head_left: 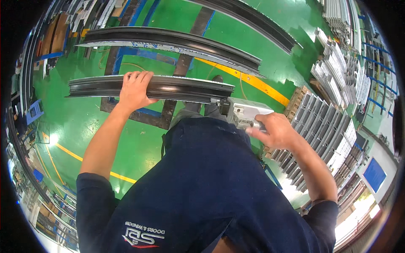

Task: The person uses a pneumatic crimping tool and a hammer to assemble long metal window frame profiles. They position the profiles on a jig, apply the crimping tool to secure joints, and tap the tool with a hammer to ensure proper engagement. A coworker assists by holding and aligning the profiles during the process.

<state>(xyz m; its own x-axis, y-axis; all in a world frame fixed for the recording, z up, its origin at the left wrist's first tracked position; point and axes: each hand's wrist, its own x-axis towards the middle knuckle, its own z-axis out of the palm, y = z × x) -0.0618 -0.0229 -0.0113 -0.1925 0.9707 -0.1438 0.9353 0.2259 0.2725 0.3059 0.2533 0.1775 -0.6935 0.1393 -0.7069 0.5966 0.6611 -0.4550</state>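
Observation:
A long black metal profile (181, 87) lies crosswise in front of me on a dark and blue stand. My left hand (136, 89) is wrapped over its top, left of the middle, fingers on the far side and thumb on the near side. At the profile's right end sits a silver-grey metal power tool (249, 110), its front part touching or very close to that end. My right hand (276, 130) is closed round the tool's handle, thumb toward me. Exactly how the tool's head meets the profile is too small to make out.
Beyond lies a second black profile (177, 44) with handwriting on its pale edge; a third (257, 23) is farther right. The blue-and-black stand (143, 113) is beneath. Stacked profiles (312, 130) on pallets stand at right, a blue stool (34, 110) at left. Yellow lines mark the green floor.

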